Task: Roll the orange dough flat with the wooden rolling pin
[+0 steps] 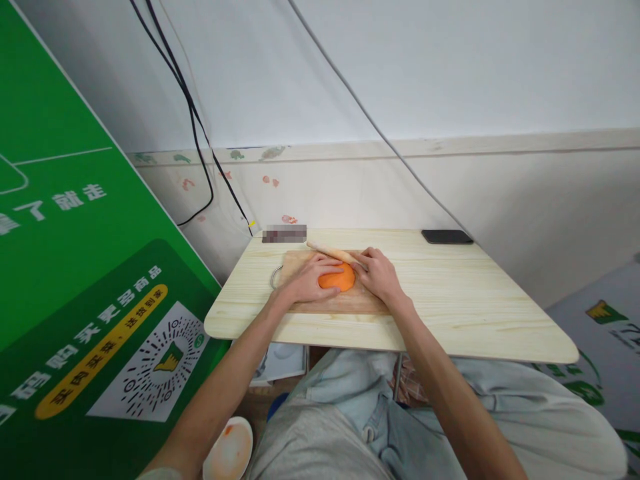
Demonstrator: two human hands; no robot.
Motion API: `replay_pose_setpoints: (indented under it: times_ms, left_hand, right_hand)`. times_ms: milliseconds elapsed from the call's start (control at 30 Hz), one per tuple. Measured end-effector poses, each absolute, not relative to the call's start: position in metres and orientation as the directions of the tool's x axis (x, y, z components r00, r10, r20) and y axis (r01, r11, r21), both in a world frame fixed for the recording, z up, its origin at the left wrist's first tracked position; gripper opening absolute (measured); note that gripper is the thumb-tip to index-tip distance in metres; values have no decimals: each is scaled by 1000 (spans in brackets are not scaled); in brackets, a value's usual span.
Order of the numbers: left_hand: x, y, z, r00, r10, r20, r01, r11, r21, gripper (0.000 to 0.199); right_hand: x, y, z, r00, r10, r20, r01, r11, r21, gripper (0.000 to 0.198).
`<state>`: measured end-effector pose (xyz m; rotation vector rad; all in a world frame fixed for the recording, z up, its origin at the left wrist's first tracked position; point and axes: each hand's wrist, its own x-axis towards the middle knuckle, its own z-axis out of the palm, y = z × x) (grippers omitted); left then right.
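Light, even pressure on the wooden rolling pin [326,250], with small turns of the orange dough [341,280], seemed best for uniform thickness. The dough lay on the cutting board [330,306] at frame centre, partly beneath the left hand [307,277], its fingers and thumb spread apart, and just left of the right hand [379,273], clasped around the pin's right end.

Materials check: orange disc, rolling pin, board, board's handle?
Orange disc: likely dough, smooth and matte, evenly coloured; soft clay could look alike.
Rolling pin: probably wood, dull finish, pale tan colour.
Board: seemingly wood or bamboo, low sheen, warm brown tone.
Handle: likely metal, thin silvery loop.
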<state>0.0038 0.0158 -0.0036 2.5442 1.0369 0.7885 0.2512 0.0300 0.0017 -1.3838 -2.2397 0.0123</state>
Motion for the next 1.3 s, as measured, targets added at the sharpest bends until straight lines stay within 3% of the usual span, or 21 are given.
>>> replay_pose_setpoints:
  times_ms: [600, 867, 1200, 1300]
  left_hand:
    - [5, 13, -9, 551, 712, 434, 582, -701, 411, 44]
    - [10, 11, -8, 518, 742, 425, 672, -661, 334, 41]
    - [1, 15, -7, 559, 679, 476, 452, -730, 512, 39]
    - [5, 13, -5, 504, 726, 467, 539, -687, 487, 40]
  right_hand:
    - [250, 29, 3, -443, 797, 410, 832, 536, -143, 39]
    - [242, 21, 9, -335, 880, 336, 915, 389, -107, 42]
    - [245, 23, 8, -268, 907, 326, 932, 330, -152, 41]
    - [245, 22, 8, -275, 903, 331, 923, 345, -172, 41]
